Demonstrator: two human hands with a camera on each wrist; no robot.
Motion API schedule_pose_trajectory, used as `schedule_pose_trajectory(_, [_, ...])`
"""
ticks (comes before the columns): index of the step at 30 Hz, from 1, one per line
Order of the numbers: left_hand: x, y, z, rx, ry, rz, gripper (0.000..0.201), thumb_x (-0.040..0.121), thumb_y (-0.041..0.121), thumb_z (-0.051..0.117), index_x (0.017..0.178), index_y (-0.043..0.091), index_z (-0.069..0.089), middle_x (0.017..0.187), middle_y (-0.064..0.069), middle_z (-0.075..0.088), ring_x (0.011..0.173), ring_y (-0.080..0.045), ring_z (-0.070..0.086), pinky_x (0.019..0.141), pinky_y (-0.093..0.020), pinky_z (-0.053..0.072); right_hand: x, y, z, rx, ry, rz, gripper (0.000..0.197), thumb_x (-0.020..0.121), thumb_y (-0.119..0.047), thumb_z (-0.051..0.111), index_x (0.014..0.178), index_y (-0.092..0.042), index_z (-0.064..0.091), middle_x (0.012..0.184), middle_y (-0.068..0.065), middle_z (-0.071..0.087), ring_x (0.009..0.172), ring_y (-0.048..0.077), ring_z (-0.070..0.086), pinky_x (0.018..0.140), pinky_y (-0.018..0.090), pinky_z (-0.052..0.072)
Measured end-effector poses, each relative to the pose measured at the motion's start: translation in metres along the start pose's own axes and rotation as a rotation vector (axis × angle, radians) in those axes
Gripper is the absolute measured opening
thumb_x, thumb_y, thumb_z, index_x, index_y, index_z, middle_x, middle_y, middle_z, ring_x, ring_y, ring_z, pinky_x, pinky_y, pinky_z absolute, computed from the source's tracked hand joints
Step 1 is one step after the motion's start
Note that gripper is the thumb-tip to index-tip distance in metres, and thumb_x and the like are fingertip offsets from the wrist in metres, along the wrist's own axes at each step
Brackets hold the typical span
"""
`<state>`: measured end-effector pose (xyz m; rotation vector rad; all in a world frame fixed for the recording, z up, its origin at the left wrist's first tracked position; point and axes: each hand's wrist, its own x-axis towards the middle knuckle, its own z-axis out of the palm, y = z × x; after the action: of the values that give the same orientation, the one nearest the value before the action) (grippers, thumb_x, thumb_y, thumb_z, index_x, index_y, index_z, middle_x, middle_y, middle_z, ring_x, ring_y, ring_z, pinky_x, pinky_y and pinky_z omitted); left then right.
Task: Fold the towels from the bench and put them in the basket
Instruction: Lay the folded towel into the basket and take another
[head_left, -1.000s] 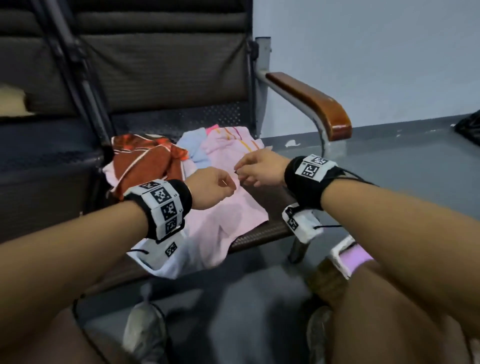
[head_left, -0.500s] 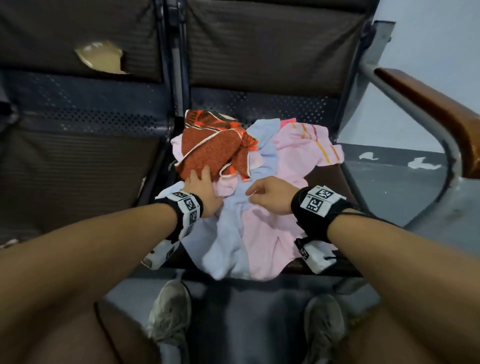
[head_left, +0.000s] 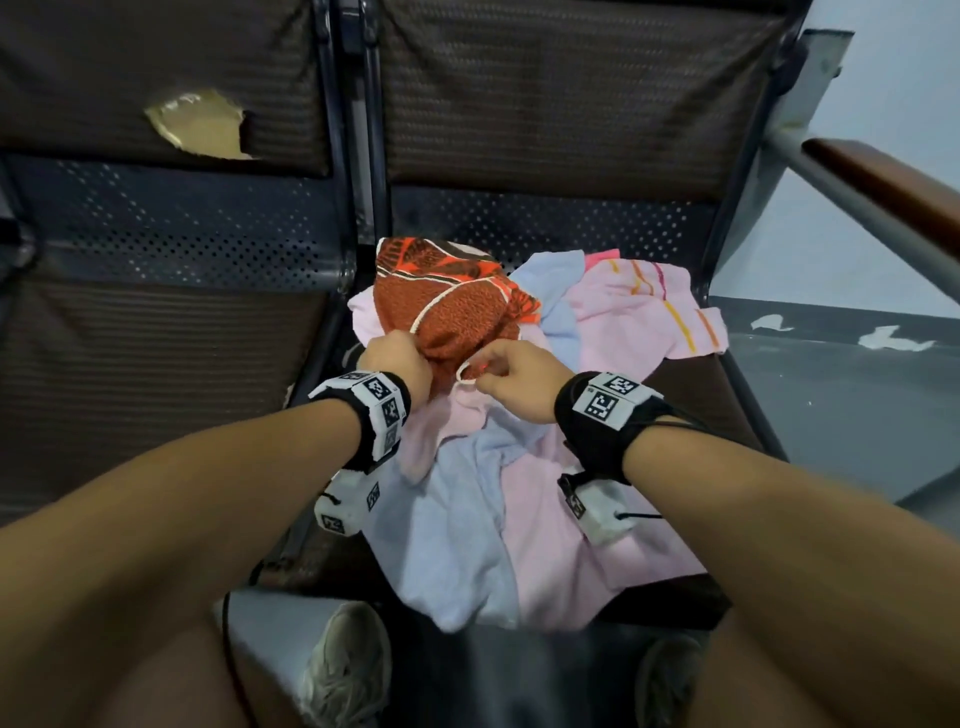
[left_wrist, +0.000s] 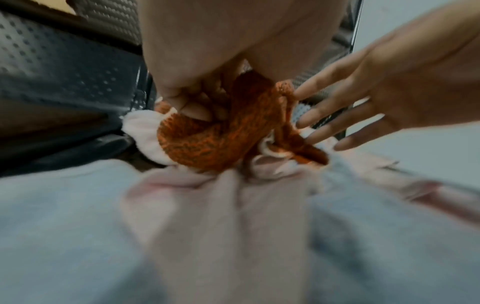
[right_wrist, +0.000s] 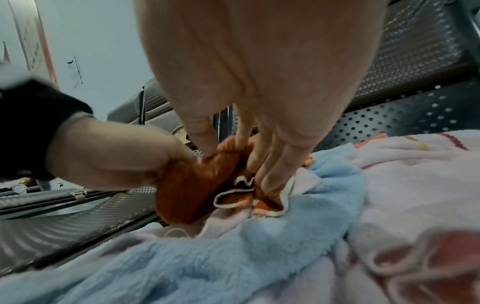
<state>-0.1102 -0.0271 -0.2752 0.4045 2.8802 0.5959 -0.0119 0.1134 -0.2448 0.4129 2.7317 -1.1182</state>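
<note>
Now both hands have closed in on the orange patterned towel (head_left: 457, 312), which lies crumpled at the back left of the pile on the worktop (head_left: 691, 384). Half a second earlier the left hand (head_left: 397, 364) lay flat on the heap and the right hand (head_left: 511, 379) hovered over the pink cloth; a second ago the head camera faced the armrest (head_left: 883, 192) and both hands sat lower on the pink towel (head_left: 644, 312).

The left hand's grip is now tight on the orange towel's near left edge, thumb and fingers bunching the fabric, as the left wrist view shows plainly. The right hand's grip is narrower: thumb and forefinger pinch the white-piped hem (right_wrist: 249, 191) at the towel's near corner, the remaining fingers extended and resting on the cloth.

Beneath it, the light blue towel (head_left: 457, 519) and a second pink towel (head_left: 566, 545) spill over the front lip of the seat, tangled together and untouched. No basket appears in any view.

The shift suggests the orange towel has been chosen as the first to fold, and the task is barely begun: nothing is folded yet. With two edges held, the likely next move is lifting and shaking it free of the pile. One risk is that the pink cloth under it drags along, since the two lie pressed together at the corner.
</note>
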Motion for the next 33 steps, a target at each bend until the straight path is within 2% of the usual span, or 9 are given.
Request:
schedule_pose_trajectory(4, [-0.017,0.030,-0.009,-0.292,-0.039,0.111,0.028,0.097,0.020,0.041,0.086,0.009,0.065,0.105,-0.023,0.069,0.099,-0.039,0.062,0.079,-0.035,0.043,-0.002,0.011,-0.014,0.069,0.165,-0.102,0.077,0.081,-0.010,0.073,0.148,-0.018,0.037,0.135,0.014,0.055,0.123,0.027,0.055,0.104,0.027,0.041])
schedule_pose_trajectory(7, [-0.044,0.055,-0.022,-0.536,-0.084,0.233,0.039,0.091,0.029,0.041,0.062,0.010,0.058,0.081,-0.017,0.072,0.079,-0.030,0.066,0.070,-0.039,0.048,-0.008,0.020,-0.023,0.050,0.216,-0.116,0.097,0.075,-0.013,0.077,0.154,-0.035,0.025,0.140,0.019,0.042,0.131,0.028,0.043,0.114,0.032,0.035])
schedule_pose_trajectory(11, [-0.067,0.071,-0.041,-0.725,-0.219,0.348,0.032,0.069,0.049,0.058,0.080,0.025,0.075,0.082,0.003,0.076,0.078,-0.014,0.071,0.078,-0.032,0.057,-0.026,0.031,-0.038,-0.052,0.317,-0.149,0.049,0.080,-0.017,0.076,0.127,-0.022,0.063,0.132,0.013,0.050,0.125,0.026,0.048,0.111,0.037,0.037])
schedule_pose_trajectory(14, [-0.073,0.065,-0.048,-0.652,-0.166,0.383,0.039,0.064,0.036,0.085,0.094,0.022,0.065,0.093,-0.003,0.074,0.089,-0.023,0.071,0.088,-0.044,0.057,-0.048,0.029,-0.051,-0.034,0.403,-0.188,0.020,0.079,-0.012,0.072,0.087,-0.024,0.058,0.089,0.000,0.064,0.086,0.021,0.058,0.077,0.039,0.047])
schedule_pose_trajectory(19, [-0.087,0.069,-0.058,-0.624,-0.270,0.436,0.037,0.076,0.031,0.085,0.103,0.011,0.069,0.101,-0.012,0.073,0.100,-0.029,0.069,0.095,-0.046,0.054,-0.083,0.026,-0.073,-0.027,0.552,-0.155,0.032,0.074,-0.026,0.077,0.084,-0.024,0.048,0.080,-0.001,0.062,0.076,0.023,0.062,0.066,0.038,0.049])
schedule_pose_trajectory(23, [-0.099,0.087,-0.085,-0.333,-0.001,0.580,0.030,0.072,0.043,0.082,0.078,0.022,0.060,0.070,0.007,0.064,0.073,-0.016,0.063,0.068,-0.031,0.048,-0.107,0.024,-0.089,-0.046,0.568,-0.206,0.041,0.070,-0.037,0.081,0.094,-0.025,0.050,0.092,-0.005,0.064,0.084,0.014,0.059,0.073,0.027,0.043])
schedule_pose_trajectory(26, [-0.108,0.099,-0.100,-0.267,0.142,0.701,0.032,0.074,0.035,0.075,0.081,0.024,0.046,0.070,0.006,0.058,0.072,-0.022,0.058,0.066,-0.036,0.046,-0.122,0.024,-0.091,-0.019,0.449,-0.185,0.043,0.073,-0.036,0.080,0.097,-0.024,0.046,0.085,-0.006,0.062,0.075,0.008,0.059,0.069,0.016,0.044])
schedule_pose_trajectory(30, [-0.109,0.100,-0.100,-0.135,0.116,0.690,0.045,0.067,0.045,0.080,0.080,0.025,0.041,0.075,0.005,0.059,0.074,-0.024,0.058,0.065,-0.036,0.045,-0.131,0.022,-0.096,-0.041,0.499,-0.231,0.023,0.081,-0.016,0.070,0.098,-0.021,0.056,0.090,0.003,0.066,0.086,0.025,0.063,0.083,0.043,0.050])
schedule_pose_trajectory(33, [-0.108,0.088,-0.087,-0.026,-0.028,0.662,0.047,0.065,0.058,0.081,0.070,0.029,0.044,0.070,0.013,0.054,0.071,-0.018,0.056,0.063,-0.031,0.038,-0.131,0.026,-0.112,0.010,0.705,-0.111,0.026,0.079,-0.007,0.059,0.092,-0.029,0.064,0.089,-0.004,0.072,0.086,0.019,0.067,0.083,0.033,0.054])
